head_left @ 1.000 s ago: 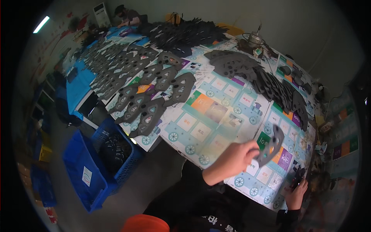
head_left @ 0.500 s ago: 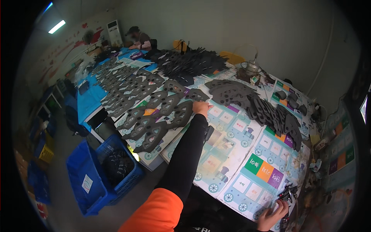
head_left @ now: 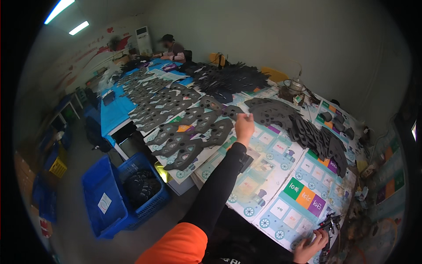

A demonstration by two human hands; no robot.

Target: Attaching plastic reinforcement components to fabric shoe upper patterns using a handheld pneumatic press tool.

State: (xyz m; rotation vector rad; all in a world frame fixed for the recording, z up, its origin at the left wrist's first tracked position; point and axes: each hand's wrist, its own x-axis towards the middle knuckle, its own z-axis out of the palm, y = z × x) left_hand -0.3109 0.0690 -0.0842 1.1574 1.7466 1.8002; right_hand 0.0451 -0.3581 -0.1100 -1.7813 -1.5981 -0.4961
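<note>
My left hand [head_left: 244,128] is raised over the table, its fingers pinched together; whatever they may hold is too small to make out. Just beyond it lies a dark grey foam-like cut-out [head_left: 232,111], at the end of rows of similar openwork pieces [head_left: 187,154] spread to the left. My right hand [head_left: 310,247] rests low at the table's right front edge, fingers curved and apart. Beside its fingertips is a small heap of thin black parts [head_left: 330,223], whose kind I cannot tell.
Stacked grey cut-outs [head_left: 307,134] fan across the table's right half. Dark strips [head_left: 231,79] are piled farther back. A metal pot-like canister [head_left: 296,84] stands near the wall. Blue crates [head_left: 143,198] sit on the floor at left. Another person [head_left: 175,50] works at the far end.
My left hand has lifted and moved slightly right, away from the grey cut-outs. The right hand stays by the black parts with its fingers a little more spread. The whole view has shifted.
</note>
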